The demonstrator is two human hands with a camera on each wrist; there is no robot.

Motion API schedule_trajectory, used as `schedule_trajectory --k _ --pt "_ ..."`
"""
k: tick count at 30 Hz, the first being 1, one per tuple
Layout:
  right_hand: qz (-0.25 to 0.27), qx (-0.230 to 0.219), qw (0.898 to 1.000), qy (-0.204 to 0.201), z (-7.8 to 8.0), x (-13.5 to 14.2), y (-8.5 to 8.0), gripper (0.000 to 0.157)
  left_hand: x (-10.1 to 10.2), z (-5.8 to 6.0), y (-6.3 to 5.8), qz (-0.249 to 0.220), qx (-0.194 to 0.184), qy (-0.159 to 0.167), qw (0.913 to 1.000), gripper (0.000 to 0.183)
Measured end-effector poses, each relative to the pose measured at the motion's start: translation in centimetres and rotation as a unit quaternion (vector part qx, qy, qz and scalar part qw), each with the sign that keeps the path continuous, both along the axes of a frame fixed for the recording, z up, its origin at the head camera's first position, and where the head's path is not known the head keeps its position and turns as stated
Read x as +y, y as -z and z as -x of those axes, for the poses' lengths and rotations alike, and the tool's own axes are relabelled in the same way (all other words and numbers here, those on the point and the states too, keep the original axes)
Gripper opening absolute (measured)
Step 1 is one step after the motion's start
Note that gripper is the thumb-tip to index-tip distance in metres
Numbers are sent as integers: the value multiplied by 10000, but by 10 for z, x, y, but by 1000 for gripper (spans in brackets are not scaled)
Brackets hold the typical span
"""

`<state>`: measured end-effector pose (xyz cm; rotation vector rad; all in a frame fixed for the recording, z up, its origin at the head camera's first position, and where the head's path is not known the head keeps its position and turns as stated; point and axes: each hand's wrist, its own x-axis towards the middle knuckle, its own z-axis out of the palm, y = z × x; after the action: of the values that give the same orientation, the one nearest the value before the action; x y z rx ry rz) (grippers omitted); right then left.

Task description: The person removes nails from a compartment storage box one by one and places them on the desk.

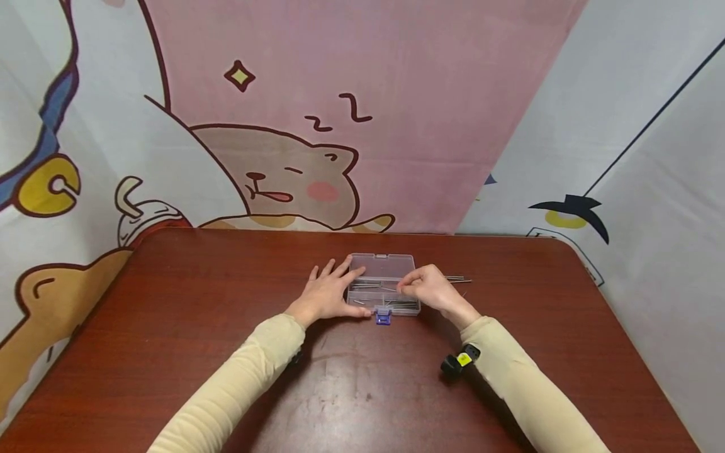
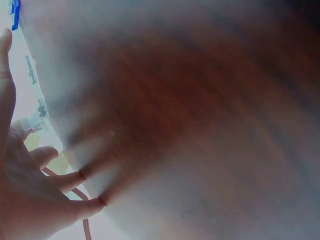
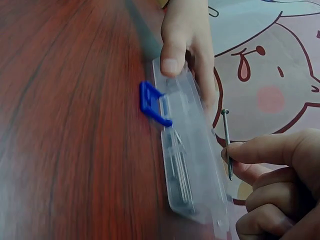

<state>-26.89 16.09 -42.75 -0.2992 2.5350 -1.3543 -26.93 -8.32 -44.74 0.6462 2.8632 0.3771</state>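
Note:
A clear plastic box (image 1: 391, 266) lies on the table, its lid folded back. Metal nails (image 3: 181, 175) lie in its divided compartments, and a blue latch (image 1: 383, 317) hangs at the front. With fingers spread, my left hand (image 1: 326, 296) rests at the box's left end, thumb against the front edge and forefinger over the far part. My right hand (image 1: 428, 288) is just above the box's right side. It pinches a nail (image 3: 226, 142) between thumb and forefinger, the flat head uppermost in the right wrist view; the other fingers are curled in.
Several long nails (image 1: 460, 279) lie on the reddish-brown table (image 1: 226, 352) just right of the box, partly behind my right hand. A cloth backdrop with cartoon animals (image 1: 283, 182) stands along the table's far edge. A black camera (image 1: 453, 363) is strapped to the right wrist.

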Motion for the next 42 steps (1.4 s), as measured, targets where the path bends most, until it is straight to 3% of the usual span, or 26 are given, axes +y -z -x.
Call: schedule_trajectory --k 12,25,33,42 --pt "-188 255 9994 -153 2 26 0 11 0 1 2 -29 -74 -3 10000 100" --pt "-578 355 9977 70 3 49 -5 10 0 0 0 -16 -63 -2 10000 100" --pt "-702 498 9963 -31 4 72 -1 10 0 -1 1 2 -70 37 10000 101" --pt "-857 781 9932 115 5 92 4 10 0 1 2 10 -52 -3 10000 101"
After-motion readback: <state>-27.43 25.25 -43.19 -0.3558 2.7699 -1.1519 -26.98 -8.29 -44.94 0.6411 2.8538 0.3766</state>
